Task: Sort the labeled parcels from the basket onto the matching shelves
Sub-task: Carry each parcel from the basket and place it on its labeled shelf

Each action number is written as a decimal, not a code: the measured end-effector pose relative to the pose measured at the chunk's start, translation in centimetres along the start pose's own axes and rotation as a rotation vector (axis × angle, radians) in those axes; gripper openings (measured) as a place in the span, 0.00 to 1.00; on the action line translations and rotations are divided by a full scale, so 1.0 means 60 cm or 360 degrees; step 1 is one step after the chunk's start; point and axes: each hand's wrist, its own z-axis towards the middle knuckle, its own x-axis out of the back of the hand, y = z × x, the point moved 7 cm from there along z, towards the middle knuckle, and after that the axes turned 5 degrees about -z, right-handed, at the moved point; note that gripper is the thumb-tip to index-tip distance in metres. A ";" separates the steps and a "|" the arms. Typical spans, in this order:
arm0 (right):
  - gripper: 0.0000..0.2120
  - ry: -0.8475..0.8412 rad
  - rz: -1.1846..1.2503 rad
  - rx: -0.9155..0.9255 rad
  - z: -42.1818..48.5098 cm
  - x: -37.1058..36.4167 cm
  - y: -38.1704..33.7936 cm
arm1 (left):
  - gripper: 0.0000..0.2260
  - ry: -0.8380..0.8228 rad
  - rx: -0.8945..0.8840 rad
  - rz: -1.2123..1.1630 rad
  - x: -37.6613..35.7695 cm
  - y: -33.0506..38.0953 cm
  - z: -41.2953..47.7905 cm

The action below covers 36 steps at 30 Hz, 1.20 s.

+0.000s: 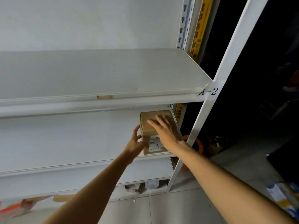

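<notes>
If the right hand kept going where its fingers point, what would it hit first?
The right hand lies on the cardboard box; past its far edge it likely meets the white wall behind, though depth is unclear.

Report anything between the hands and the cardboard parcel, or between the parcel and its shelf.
Nothing visible. The left hand grips the parcel at its left side, the right hand lies flat on top, and the parcel rests on the shelf below the A-2 tag.

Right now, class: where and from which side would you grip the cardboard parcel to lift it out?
Probably grip the cardboard parcel by its long side faces near the labelled end, reaching from the open front: it lies lengthwise, its far end tucked under the A-2 shelf.
</notes>
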 end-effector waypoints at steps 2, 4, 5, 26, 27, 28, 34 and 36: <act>0.41 0.0010 -0.0080 -0.0017 -0.008 0.008 0.021 | 0.42 -0.0080 -0.0020 -0.0007 -0.025 0.002 -0.004; 0.41 0.0035 -0.0163 -0.0054 -0.015 0.014 0.041 | 0.42 -0.0135 -0.0041 -0.0073 -0.052 0.003 -0.008; 0.41 0.0025 -0.0167 -0.0087 -0.018 0.015 0.047 | 0.43 -0.0139 -0.0065 -0.0088 -0.062 0.004 -0.007; 0.23 0.0027 -0.0263 0.0551 -0.062 0.069 -0.219 | 0.24 0.0576 -0.0203 0.1284 0.158 0.102 -0.198; 0.23 -0.0004 -0.0249 0.0591 -0.069 0.071 -0.248 | 0.23 0.0625 -0.0194 0.1344 0.181 0.103 -0.225; 0.23 -0.0028 -0.0244 0.0635 -0.076 0.073 -0.277 | 0.22 0.0679 -0.0185 0.1392 0.203 0.105 -0.252; 0.25 -0.0178 -0.0197 0.0951 -0.146 0.085 -0.492 | 0.22 0.0979 -0.0030 0.1594 0.317 0.089 -0.446; 0.26 -0.0207 -0.0179 0.1083 -0.179 0.084 -0.572 | 0.22 0.1074 0.0075 0.1630 0.358 0.075 -0.524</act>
